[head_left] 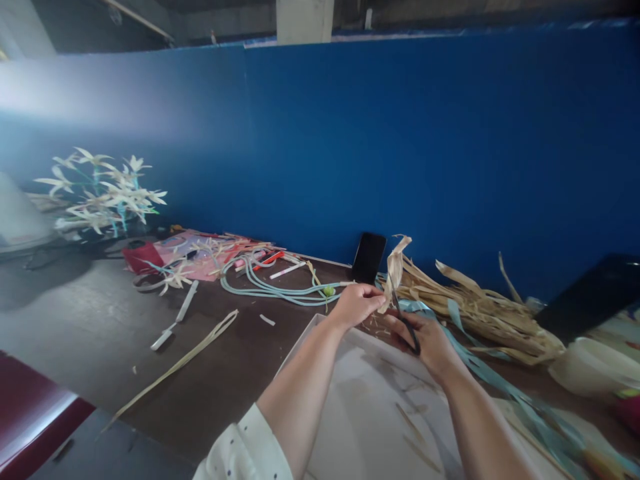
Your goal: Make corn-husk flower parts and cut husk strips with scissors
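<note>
My left hand (356, 303) is closed in a pinch on a dried corn husk strip (395, 267) that stands up from its fingers. My right hand (425, 339) is wrapped round black-handled scissors (407, 325), whose blades reach up to the husk's lower part. Both hands hover over the far corner of a white board (360, 400) lying on the dark table (100, 333). A pile of dried husks (480, 307) lies just behind and to the right of the hands.
A black phone (369, 257) leans against the blue wall (400, 133). Pale green tubing (270, 283), a pink sheet (197, 257) with scraps, a husk-flower bunch (105, 193) sit to the left. Light blue ribbons (500, 380) and a white bowl (595, 367) are at right.
</note>
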Motion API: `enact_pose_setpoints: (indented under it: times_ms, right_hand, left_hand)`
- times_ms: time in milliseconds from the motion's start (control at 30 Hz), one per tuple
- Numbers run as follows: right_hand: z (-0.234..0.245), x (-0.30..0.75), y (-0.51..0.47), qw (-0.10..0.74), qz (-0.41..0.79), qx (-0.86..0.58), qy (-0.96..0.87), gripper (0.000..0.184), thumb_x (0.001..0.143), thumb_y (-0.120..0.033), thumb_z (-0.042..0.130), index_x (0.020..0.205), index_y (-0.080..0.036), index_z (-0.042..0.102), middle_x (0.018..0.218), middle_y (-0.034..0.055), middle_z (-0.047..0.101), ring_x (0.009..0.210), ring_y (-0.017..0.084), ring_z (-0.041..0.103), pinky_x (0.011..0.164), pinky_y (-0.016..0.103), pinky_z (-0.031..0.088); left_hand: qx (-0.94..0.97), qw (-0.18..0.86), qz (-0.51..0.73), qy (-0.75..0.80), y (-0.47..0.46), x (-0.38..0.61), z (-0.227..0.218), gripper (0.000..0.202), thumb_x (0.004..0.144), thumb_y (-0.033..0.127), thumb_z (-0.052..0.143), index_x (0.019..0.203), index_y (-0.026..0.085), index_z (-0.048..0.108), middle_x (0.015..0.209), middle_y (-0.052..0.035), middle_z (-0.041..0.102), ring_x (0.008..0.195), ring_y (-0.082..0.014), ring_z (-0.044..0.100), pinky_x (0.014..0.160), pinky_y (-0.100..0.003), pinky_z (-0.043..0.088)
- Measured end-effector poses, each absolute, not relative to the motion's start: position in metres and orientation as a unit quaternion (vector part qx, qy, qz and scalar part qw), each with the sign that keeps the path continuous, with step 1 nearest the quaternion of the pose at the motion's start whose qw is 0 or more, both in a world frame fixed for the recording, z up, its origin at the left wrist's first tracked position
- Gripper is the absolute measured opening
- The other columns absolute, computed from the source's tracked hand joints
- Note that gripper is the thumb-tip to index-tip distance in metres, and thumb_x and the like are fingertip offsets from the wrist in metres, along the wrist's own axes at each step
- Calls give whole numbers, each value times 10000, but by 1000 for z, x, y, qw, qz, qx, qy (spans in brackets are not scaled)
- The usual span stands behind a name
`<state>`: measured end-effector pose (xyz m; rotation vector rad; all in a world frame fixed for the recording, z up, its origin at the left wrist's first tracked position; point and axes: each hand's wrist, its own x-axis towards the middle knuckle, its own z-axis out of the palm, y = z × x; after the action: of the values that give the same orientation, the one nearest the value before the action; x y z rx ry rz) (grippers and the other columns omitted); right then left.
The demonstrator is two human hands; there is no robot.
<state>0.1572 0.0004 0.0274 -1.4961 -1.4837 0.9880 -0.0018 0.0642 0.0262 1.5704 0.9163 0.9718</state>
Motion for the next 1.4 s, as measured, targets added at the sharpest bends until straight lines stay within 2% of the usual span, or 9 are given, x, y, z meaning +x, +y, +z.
enact_pose_setpoints:
  times_ms: [233,500,867,1233,1400]
  right_hand:
    - [28,158,0,401,388,-580,-593,496,687,-550,664,980,-152,704,514,-9,538,456,130,450,459,259,348]
    - [27,160,-1,402,386,-582,-593,404,690,-482,694,941,-166,710,496,-18,536,451,113,439,448,242,328]
    - [26,159,1,421,405,-579,-569,482,652,-495,718,976,-138,709,497,-6,542,441,115,453,424,237,336]
    - [18,162,3,431,400,-579,-565,404,684,-464,713,962,-172,701,526,-14,534,458,115,455,442,233,343]
    - [20,162,3,435,400,-574,-567,409,682,-470,713,961,-172,701,517,-12,530,454,116,445,429,232,331]
  left_hand:
    - [649,521,403,380,65,-1,27,263,754,328,591,909,133,677,642,-9,599,491,-80,482,485,-204,400]
    - [634,522,419,388,64,-3,30,258,750,323,594,903,137,686,547,20,536,454,-66,424,472,-194,347]
    - [628,515,426,399,64,-4,32,263,742,322,588,892,128,682,564,15,542,472,-76,440,469,-200,342]
    - [636,531,405,386,66,-6,29,290,730,361,617,921,152,679,581,16,544,452,-63,420,456,-191,336]
    - [636,535,398,388,67,-7,28,307,713,420,632,858,151,664,568,18,533,442,-66,419,447,-194,332]
